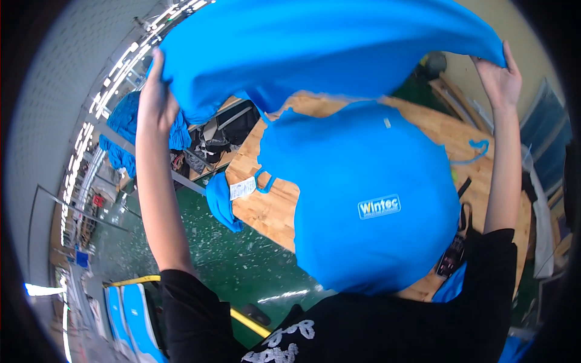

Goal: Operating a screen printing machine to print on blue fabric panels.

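My left hand (157,103) and my right hand (501,80) are raised, arms apart, each closed on one edge of a spread blue cloth (315,45). It billows between them across the top of the view. Below it, a blue fabric piece (363,157) with a printed patch and a small pale tag lies over the wooden table (484,206). A thin blue tie (481,148) reaches out from its right side, and a blue loop (264,181) shows at its left. Whether the raised cloth and this piece are joined, I cannot tell.
A blue cloth (219,202) hangs over the table's left edge beside a white paper label (243,189). More blue fabric (121,115) is heaped at far left. A dark handheld device (451,257) lies at the right. Yellow-framed blue panels (134,314) stand on the green floor.
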Demonstrator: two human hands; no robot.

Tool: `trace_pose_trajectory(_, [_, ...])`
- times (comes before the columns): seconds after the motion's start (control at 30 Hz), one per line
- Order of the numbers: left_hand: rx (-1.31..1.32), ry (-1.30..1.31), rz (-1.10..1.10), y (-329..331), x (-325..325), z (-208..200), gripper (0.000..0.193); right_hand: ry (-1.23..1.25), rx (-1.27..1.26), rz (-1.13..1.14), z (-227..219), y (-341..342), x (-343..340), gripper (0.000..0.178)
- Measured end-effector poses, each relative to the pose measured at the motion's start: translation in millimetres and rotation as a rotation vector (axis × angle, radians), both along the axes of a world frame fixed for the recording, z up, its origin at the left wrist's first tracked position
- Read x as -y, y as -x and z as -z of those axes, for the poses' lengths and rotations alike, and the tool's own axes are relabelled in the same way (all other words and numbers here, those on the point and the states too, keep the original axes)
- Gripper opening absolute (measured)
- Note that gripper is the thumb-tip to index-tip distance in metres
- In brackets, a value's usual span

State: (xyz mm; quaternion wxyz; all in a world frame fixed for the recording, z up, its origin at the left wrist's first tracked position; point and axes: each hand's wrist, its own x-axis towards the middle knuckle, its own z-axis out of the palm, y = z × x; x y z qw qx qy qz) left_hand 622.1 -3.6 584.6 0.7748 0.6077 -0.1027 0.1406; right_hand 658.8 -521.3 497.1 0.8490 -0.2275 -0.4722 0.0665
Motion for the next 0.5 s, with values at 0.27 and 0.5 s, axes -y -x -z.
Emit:
trace_pose_trajectory(0.27, [-0.429,0.355,0.399,108.6,8.8,157.0,0.049,0.208,-0.627,0.780,153.3,108.5,26.5,0.035])
trace_pose_trajectory(0.5, [-0.862,0.477,0.425,173.8,32.6,333.4,0.062,0.447,-1.209,0.665,252.3,200.6,8.7,0.046])
